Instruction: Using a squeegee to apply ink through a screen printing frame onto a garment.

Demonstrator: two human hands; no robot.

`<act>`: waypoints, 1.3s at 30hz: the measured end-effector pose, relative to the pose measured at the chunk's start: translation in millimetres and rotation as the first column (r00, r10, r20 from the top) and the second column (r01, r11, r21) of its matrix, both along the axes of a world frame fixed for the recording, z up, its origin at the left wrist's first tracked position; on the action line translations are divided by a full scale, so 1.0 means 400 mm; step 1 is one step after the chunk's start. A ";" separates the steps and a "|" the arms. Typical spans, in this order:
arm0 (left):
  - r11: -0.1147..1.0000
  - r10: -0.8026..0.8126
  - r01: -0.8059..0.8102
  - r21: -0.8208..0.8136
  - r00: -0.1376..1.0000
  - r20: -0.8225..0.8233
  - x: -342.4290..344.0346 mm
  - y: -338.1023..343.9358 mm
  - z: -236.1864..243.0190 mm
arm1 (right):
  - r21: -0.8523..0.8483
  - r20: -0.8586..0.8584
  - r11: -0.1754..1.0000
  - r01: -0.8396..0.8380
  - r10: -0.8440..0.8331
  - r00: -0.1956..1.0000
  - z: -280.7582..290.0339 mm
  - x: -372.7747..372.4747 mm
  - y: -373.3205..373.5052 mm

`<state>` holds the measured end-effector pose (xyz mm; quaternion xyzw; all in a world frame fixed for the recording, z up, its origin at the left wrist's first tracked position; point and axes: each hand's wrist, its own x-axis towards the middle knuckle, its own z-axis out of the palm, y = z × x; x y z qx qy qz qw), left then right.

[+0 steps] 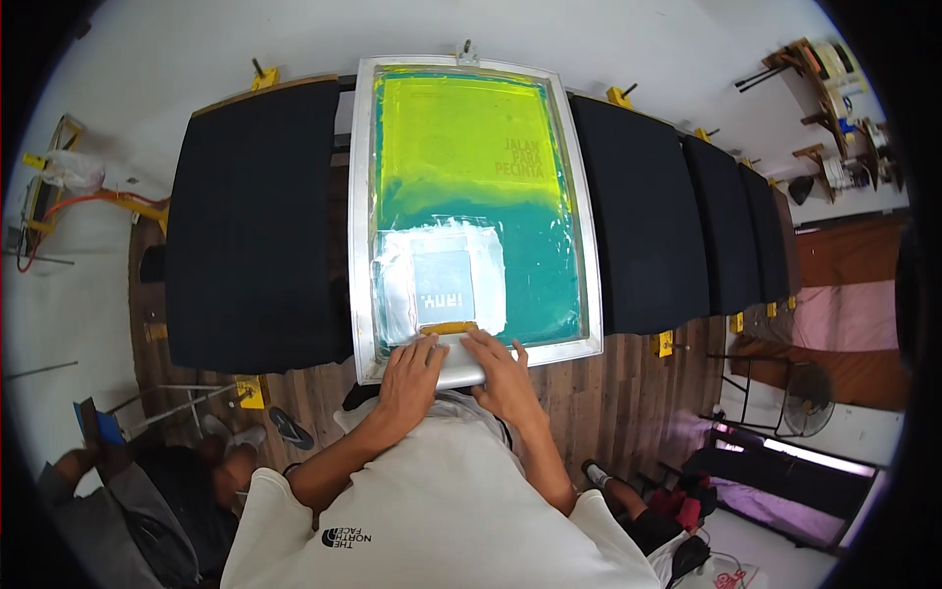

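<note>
A squeegee (pixel 457 365) with a silvery handle and an amber blade lies across the near end of a screen printing frame (pixel 361 226). My left hand (pixel 408 377) grips its left side, and my right hand (pixel 500 369) grips its right side, fingers curled over the top. Just beyond the blade, a patch of white ink (pixel 489 285) surrounds a pale grey rectangle on the mesh. Bright yellow-green colour (pixel 442 128) covers the far half of the screen; the rest of the mesh (pixel 540 265) is teal. Whatever lies under the frame is hidden.
Black fabric-covered boards flank the frame, one on the left (pixel 257 226) and several on the right (pixel 638 216). Yellow clamps (pixel 252 391) stick out at the board ends. A person (pixel 167 501) sits at lower left. A fan (pixel 809 401) and wall shelves (pixel 814 88) are at right.
</note>
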<state>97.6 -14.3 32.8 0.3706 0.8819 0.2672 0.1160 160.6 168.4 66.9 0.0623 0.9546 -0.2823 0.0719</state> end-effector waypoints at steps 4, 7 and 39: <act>0.998 -0.046 0.045 -0.040 0.999 -0.022 -0.013 -0.007 0.003 | -0.224 -0.150 0.950 0.217 -0.253 0.956 -0.013 0.136 0.060; 0.996 -0.088 0.089 -0.024 0.995 0.057 -0.043 0.001 0.019 | -0.264 0.365 0.591 0.762 -0.670 0.646 -0.080 0.248 0.048; 0.996 -0.081 0.076 0.052 0.992 0.098 -0.094 0.008 0.073 | -0.725 0.313 0.151 0.671 -0.797 0.517 -0.222 0.227 -0.073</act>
